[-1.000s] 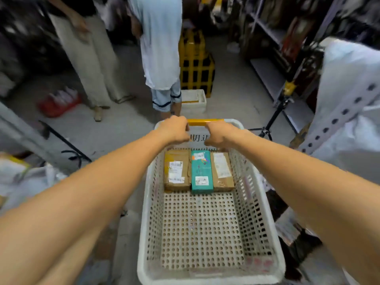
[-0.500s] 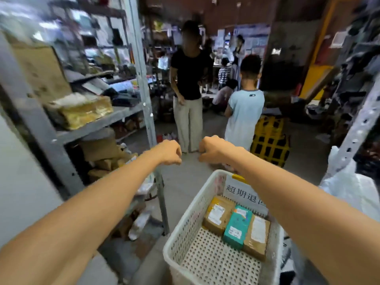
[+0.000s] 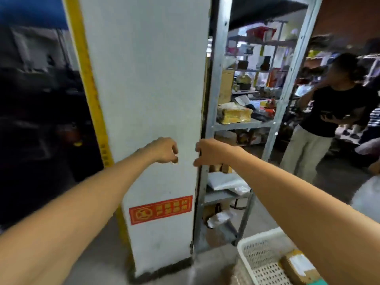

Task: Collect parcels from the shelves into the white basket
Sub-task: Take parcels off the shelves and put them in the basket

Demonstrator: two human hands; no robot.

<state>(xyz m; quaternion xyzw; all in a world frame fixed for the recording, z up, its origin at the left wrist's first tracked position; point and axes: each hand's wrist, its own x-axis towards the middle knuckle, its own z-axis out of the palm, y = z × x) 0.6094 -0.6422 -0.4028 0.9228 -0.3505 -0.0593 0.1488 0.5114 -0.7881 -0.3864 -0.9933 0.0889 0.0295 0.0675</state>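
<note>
**Your two empty hands before a white pillar (image 3: 144, 79), basket at lower right.**
Your left hand (image 3: 164, 151) and right hand (image 3: 209, 152) are held out side by side, not touching, with fingers curled inward and gripping nothing. The white basket (image 3: 259, 249) sits low beneath your right forearm, with a brown parcel (image 3: 296, 266) lying inside it. Metal shelves (image 3: 240, 125) loaded with parcels stand just right of the pillar.

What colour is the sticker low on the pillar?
The sticker is red with yellow print; head view.
</note>
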